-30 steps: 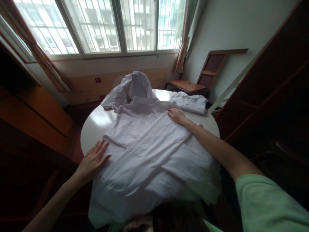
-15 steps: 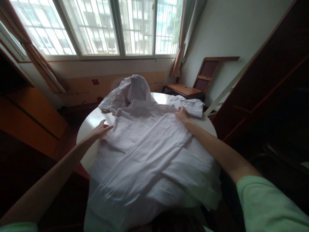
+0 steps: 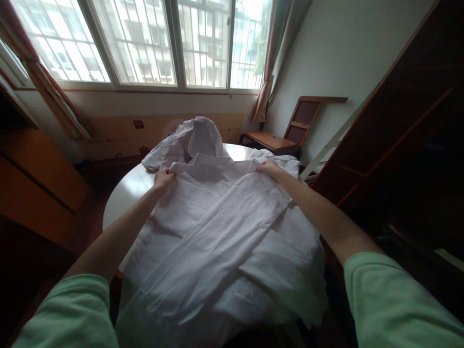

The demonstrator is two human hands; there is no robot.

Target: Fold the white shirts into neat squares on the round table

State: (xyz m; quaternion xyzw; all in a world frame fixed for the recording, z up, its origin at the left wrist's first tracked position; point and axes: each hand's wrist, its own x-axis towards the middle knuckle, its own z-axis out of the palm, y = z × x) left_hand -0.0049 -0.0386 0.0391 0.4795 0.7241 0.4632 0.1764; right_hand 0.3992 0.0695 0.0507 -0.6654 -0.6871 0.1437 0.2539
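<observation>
A white collared garment, which looks like a shirt or coat [image 3: 217,232], lies spread over a round white table [image 3: 121,205], its lower part hanging over the near edge. My left hand [image 3: 164,179] is closed on its far left corner, by the shoulder. On the other side, my right hand [image 3: 270,169] pinches the far right shoulder corner. The collar sits between the two hands. Creases run diagonally across the cloth.
Behind the garment is a crumpled heap of white cloth [image 3: 197,137]. A folded white cloth [image 3: 279,158] lies at the table's right. Beyond stand a wooden chair [image 3: 277,140], a curtained window and, at right, a dark wooden cabinet [image 3: 380,145].
My left hand has moved up and right from beside the garment and closed on its left shoulder corner. My right hand keeps its hold. The view has shifted slightly.
</observation>
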